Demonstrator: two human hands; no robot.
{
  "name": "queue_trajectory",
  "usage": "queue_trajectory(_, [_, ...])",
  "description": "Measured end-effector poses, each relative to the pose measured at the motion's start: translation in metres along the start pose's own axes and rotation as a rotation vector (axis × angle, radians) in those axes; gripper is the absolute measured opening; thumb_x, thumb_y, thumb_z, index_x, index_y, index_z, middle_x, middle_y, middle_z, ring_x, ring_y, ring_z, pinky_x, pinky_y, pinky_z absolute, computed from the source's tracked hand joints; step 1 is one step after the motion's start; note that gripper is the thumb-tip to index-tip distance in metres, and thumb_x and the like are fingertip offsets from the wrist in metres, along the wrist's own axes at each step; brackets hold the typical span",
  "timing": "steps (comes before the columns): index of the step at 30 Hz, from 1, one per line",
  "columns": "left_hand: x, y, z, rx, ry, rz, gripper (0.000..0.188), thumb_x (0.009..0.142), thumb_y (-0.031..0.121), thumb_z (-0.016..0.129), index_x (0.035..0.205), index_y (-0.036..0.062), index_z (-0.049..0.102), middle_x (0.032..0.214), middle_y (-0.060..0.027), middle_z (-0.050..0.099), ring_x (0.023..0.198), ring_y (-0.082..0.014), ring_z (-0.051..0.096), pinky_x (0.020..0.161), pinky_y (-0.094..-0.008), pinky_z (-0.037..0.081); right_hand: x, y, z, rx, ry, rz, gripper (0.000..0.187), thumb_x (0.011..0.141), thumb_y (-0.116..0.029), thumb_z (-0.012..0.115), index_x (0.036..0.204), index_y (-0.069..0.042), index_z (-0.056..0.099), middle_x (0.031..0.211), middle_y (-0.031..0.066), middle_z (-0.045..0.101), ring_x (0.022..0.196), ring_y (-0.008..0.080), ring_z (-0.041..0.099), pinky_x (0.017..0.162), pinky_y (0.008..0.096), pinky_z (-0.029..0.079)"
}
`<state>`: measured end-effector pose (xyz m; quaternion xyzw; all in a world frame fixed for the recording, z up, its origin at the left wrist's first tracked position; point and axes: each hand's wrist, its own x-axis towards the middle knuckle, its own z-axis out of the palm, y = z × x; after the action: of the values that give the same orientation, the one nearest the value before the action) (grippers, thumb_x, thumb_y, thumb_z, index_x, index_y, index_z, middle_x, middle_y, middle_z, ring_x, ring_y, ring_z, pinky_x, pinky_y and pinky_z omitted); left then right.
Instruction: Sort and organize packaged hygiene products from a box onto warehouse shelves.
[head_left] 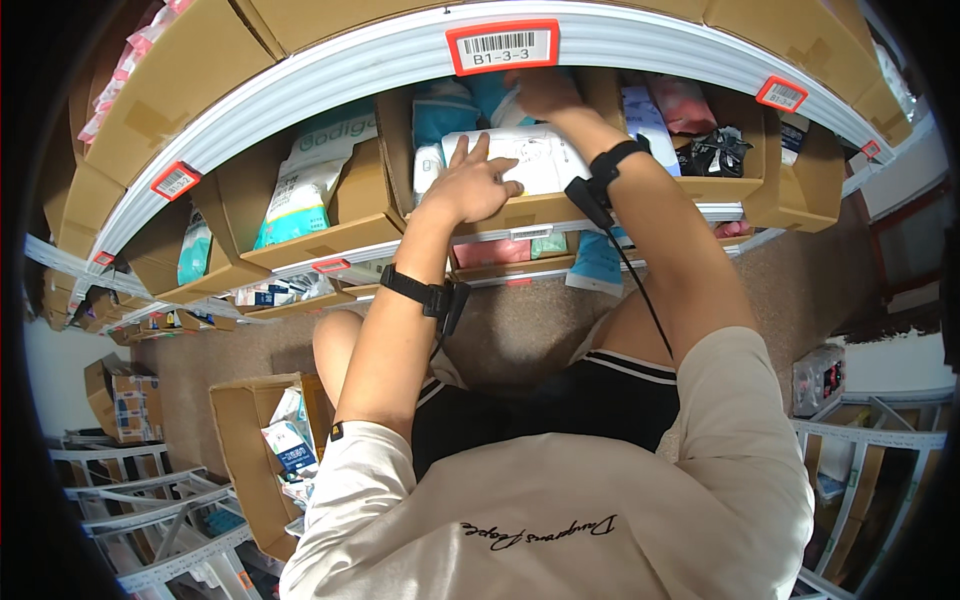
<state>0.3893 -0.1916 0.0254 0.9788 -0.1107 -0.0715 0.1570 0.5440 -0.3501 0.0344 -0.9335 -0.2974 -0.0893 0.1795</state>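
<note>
My left hand [472, 187] lies with fingers spread on a white package [548, 160] at the front of a cardboard bin [545, 210] on the shelf. My right hand [546, 93] reaches deeper into the same bin, over the white package, beside a teal-blue pack [488, 95]. Its fingers are hidden under the upper shelf edge, so what they hold or touch does not show. Another blue pack [443, 112] stands at the bin's back left. A smaller white pack [428, 168] sits at its left side.
The upper shelf's white edge [380, 65] runs just above my hands. A bin to the left holds a white and teal pouch [300, 195]; one to the right holds a black plastic bag [722, 152]. An open carton [235, 440] with packs stands on the floor at left.
</note>
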Motion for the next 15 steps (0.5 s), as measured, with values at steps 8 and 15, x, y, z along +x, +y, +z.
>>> queue_trajectory(8, [0.007,-0.006,-0.001,-0.011,-0.166,0.011,0.062,0.093,0.055,0.048,0.146,0.0232,0.048,0.162,-0.0207,0.015,0.150,-0.0418,0.008,0.122,-0.0456,0.015,-0.024,-0.052,-0.060,-0.260,0.107,0.119,0.049,0.088,-0.028,0.059,0.135,-0.015,0.057,0.127,0.0192,0.062,0.118,0.0370,0.059,0.100,0.0462,0.047])
queue_trajectory(15, [0.005,0.000,-0.004,-0.075,-0.162,0.044,0.061,0.092,0.052,0.049,0.145,0.0219,0.050,0.162,-0.0207,0.015,0.150,-0.0407,0.009,0.122,-0.0440,0.014,0.004,-0.014,0.013,-0.100,-0.267,-0.052,0.057,0.089,-0.034,0.063,0.142,-0.018,0.049,0.139,0.0132,0.056,0.123,0.0332,0.056,0.099,0.0427,0.047])
